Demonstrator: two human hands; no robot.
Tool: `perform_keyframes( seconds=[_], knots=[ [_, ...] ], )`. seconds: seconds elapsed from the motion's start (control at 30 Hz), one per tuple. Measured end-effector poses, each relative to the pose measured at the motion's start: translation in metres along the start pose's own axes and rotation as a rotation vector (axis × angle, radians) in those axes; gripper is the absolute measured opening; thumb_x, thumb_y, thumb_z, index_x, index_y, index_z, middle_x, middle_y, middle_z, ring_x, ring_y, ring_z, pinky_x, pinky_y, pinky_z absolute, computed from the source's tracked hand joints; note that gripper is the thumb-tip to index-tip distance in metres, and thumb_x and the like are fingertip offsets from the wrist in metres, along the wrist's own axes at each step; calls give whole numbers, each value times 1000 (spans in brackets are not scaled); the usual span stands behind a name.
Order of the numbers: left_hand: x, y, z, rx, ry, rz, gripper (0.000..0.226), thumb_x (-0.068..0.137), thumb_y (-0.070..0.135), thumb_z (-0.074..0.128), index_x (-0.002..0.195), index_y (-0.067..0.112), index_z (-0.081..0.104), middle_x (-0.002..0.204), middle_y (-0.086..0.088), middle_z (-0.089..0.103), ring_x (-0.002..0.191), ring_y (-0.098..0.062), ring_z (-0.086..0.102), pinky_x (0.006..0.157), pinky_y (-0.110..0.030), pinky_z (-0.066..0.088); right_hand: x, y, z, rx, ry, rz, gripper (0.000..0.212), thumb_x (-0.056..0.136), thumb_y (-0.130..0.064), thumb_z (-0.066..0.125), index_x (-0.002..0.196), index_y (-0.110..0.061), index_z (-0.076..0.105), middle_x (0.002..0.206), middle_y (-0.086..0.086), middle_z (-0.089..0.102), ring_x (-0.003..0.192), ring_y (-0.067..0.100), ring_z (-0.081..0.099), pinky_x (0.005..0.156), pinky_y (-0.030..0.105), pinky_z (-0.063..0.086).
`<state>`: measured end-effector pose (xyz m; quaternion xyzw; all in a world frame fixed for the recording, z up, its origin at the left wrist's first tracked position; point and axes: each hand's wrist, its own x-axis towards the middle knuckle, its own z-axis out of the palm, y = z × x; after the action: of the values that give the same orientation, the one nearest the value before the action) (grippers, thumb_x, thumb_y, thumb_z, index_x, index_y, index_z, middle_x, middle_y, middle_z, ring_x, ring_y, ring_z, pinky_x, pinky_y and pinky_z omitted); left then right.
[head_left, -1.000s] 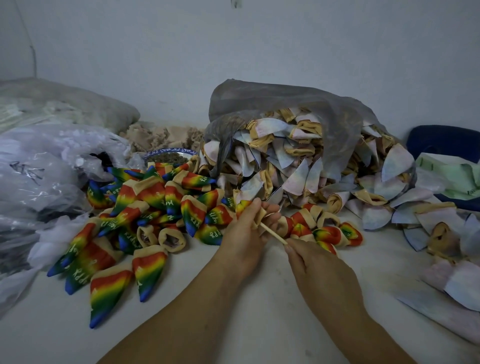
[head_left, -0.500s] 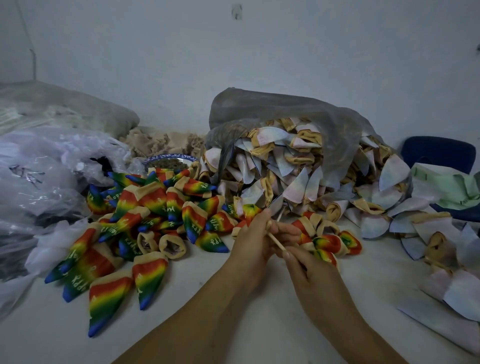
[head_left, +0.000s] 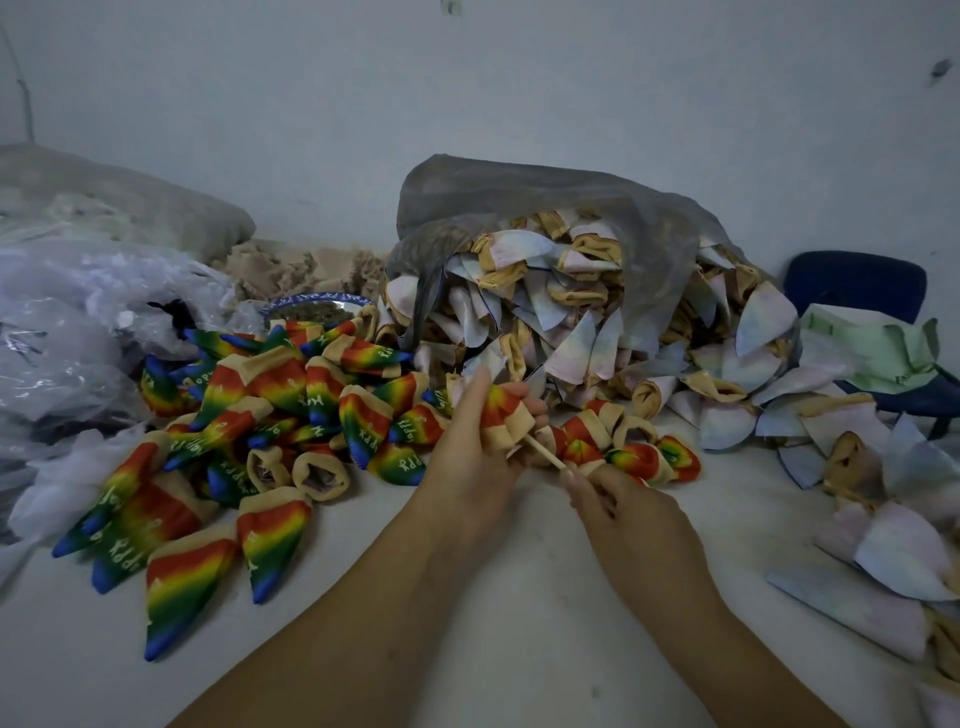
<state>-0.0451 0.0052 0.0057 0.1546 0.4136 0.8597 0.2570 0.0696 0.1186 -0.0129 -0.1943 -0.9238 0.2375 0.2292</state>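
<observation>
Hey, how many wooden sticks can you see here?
1. The wooden stick lies between the hands: the right hand pinches its near end, its far end enters the rainbow fabric cone gripped by the left hand. More may be hidden under the rainbow cone pile.

On the table (head_left: 62, 675), at centre, a wooden stick (head_left: 545, 453) runs from the right hand (head_left: 628, 514) into the fabric cone (head_left: 501, 415) in the left hand (head_left: 467, 462). Finished cones (head_left: 291, 415) heap at ten o'clock (a bowl (head_left: 317, 306) behind them), the sack (head_left: 545, 208) of unturned cones (head_left: 571, 322) at twelve, plastic bags (head_left: 78, 338) at nine, a chair (head_left: 857, 280) at two.

Bare left hand (head_left: 467, 457), right hand (head_left: 631, 512)
</observation>
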Motion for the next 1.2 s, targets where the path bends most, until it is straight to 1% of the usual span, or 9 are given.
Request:
perform_keyframes(
  seconds=[0.13,0.2,0.3,0.4,0.5,0.77,0.97,1.1,1.2],
  knots=[
    [3,-4,-1,176,40,67,56,86,57,51,114,11,67,110,-10,74,87,-16,72,81,-30,59,1,-1,-4,34,34,-10,36,90,-59,40,76,-30,57,60,-8,54,58,6,52,49,24,34],
    [4,-5,-4,245,71,97,56,81,63,52,105,18,73,103,-9,76,85,-15,73,71,-23,58,2,-3,-3,39,34,-18,33,91,-57,42,78,-31,56,61,-8,54,58,6,52,49,22,31],
    [7,-7,-4,419,175,153,55,85,74,44,75,31,76,84,-3,77,73,-8,72,59,-17,52,3,-2,-5,31,6,-25,27,92,-55,43,79,-34,54,62,-11,53,60,4,51,49,22,30],
    [8,-6,-3,511,283,220,62,65,93,41,54,35,61,62,9,66,57,-2,59,59,-24,43,3,-3,-7,18,-34,-67,25,93,-51,43,81,-33,53,65,-10,53,61,6,50,51,22,34],
    [9,-5,-6,532,321,261,68,49,102,40,56,37,60,60,11,63,65,-6,62,66,-29,43,0,-8,-6,-11,-59,-99,23,95,-48,40,82,-32,50,66,-10,51,62,5,50,54,26,38],
    [6,-5,-6,606,356,318,70,66,93,23,56,29,49,58,8,55,52,2,53,64,-26,39,-10,-23,-5,-94,-44,-112,20,98,-50,25,89,-40,40,69,-14,52,63,-1,48,51,15,33],
    [5,-4,0,583,430,248,79,69,84,9,46,24,54,43,9,52,45,-4,51,59,-29,37,-12,-29,-5,-63,-93,-78,26,99,-48,24,105,-41,48,91,-18,63,78,0,54,62,18,40],
    [1,-4,7,489,442,226,82,65,88,12,47,19,54,45,6,49,52,-14,47,56,-29,36,-17,-38,-1,141,-105,-10,24,97,-46,31,88,-40,53,74,-16,61,72,-6,55,56,16,42],
    [-3,-5,11,464,441,269,87,62,91,16,65,11,50,51,1,45,54,-15,45,57,-29,36,-21,-45,5,313,-112,65,30,98,-42,37,74,-36,55,68,-14,59,73,-11,53,51,9,38]
  ],
)
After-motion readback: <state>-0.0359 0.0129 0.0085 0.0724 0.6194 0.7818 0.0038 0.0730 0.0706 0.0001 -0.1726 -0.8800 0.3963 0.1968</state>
